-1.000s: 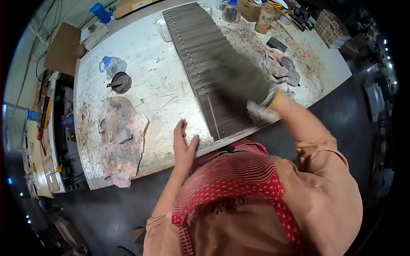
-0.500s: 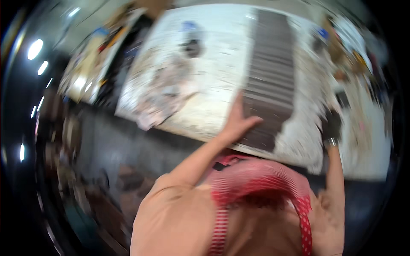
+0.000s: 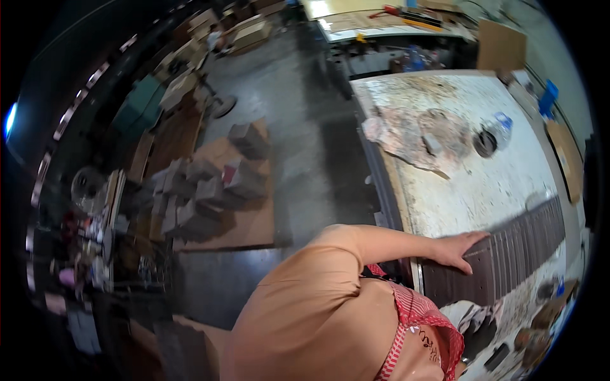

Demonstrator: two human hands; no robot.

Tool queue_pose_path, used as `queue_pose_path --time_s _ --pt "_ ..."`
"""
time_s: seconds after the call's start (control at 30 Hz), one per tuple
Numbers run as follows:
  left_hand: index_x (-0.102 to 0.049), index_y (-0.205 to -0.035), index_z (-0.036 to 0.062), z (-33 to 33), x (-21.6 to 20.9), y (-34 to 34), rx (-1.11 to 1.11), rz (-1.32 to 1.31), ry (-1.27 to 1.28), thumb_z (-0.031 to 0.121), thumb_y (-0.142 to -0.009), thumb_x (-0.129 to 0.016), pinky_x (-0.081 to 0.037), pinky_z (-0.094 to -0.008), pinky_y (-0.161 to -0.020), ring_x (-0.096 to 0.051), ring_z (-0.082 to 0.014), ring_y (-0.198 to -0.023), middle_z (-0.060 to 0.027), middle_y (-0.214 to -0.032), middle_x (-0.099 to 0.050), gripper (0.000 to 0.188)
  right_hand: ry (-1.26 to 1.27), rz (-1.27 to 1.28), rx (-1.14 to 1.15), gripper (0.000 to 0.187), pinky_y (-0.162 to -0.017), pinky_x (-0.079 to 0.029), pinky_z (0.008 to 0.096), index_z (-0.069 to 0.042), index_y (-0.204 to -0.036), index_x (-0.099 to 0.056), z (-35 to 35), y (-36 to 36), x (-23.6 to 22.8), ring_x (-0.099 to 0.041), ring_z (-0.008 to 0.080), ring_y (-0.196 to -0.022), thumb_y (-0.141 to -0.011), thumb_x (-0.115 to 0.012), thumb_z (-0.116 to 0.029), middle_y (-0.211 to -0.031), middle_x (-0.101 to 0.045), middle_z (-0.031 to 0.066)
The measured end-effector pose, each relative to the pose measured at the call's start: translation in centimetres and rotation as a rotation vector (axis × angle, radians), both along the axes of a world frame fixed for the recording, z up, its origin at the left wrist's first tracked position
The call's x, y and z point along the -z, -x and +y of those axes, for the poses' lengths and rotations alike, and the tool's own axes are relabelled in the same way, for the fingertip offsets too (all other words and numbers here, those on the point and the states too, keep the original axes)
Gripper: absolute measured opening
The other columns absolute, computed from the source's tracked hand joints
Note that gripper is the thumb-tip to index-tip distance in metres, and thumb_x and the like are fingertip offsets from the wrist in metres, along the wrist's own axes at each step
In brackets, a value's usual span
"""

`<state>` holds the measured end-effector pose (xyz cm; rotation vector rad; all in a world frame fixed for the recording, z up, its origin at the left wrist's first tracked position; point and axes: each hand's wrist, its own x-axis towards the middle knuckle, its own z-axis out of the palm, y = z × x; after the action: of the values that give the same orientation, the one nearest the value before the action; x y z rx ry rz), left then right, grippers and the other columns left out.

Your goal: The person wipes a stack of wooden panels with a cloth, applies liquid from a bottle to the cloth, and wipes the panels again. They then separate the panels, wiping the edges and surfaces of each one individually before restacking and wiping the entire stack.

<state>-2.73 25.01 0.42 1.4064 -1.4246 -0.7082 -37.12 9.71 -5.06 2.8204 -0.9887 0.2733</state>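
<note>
My left hand (image 3: 459, 250) lies with thumb and fingers apart on the near end of a row of overlapping dark brown sheets (image 3: 508, 254), fanned out along the worktable (image 3: 432, 203). At the lower right, my right hand (image 3: 481, 335) appears as a dark-gloved shape beside a crumpled whitish cloth (image 3: 467, 310); its fingers are too hidden to read. Farther back on the table lies a stained, wrinkled sheet (image 3: 454, 136) with a small grey piece (image 3: 433, 144) on it. Near that sit a dark ring-shaped roll (image 3: 485, 144) and a clear plastic bottle (image 3: 503, 127).
On the floor to the left, several grey-brown stacks (image 3: 219, 190) stand on a brown board (image 3: 254, 222). Another workbench (image 3: 394, 28) with tools is beyond the table. A cardboard panel (image 3: 502, 46) leans at the back. A dark block (image 3: 497, 357) lies at the lower right.
My view has swung to the left, bringing the floor and stacks in. My left hand still rests on the brown sheets; the gloved right hand now shows only partly at the lower right.
</note>
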Motion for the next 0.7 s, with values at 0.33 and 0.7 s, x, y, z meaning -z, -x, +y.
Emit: queue_pose_path --time_s 0.33,0.7 --pt "-0.013 -0.145 -0.0030 -1.0 2.2 -0.3 -0.022 -0.084 -0.016 0.040 -0.064 -0.080 -0.023 -0.0401 -0.113 -0.025 -0.0396 -0.136 -0.0267 -0.146 -0.025 0.114 0.138 -0.299 -0.111 0.043 -0.100 -0.037 0.0496 -0.001 -0.126 -0.052 0.9 -0.6 -1.1 -0.048 0.0388 -0.118 -0.094 -0.050 -0.031 -0.128 -0.050 0.0243" --pt "-0.015 -0.144 -0.0044 -0.4 0.9 -0.1 0.028 -0.061 -0.021 0.040 -0.064 -0.081 -0.021 -0.0426 -0.113 -0.024 -0.0399 -0.136 -0.0263 -0.145 -0.025 0.113 0.126 -0.389 -0.138 0.040 -0.094 -0.040 0.0525 -0.003 -0.117 -0.058 1.7 -1.6 -1.1 -0.051 0.0402 -0.111 -0.093 -0.052 -0.035 -0.121 -0.054 0.0241"
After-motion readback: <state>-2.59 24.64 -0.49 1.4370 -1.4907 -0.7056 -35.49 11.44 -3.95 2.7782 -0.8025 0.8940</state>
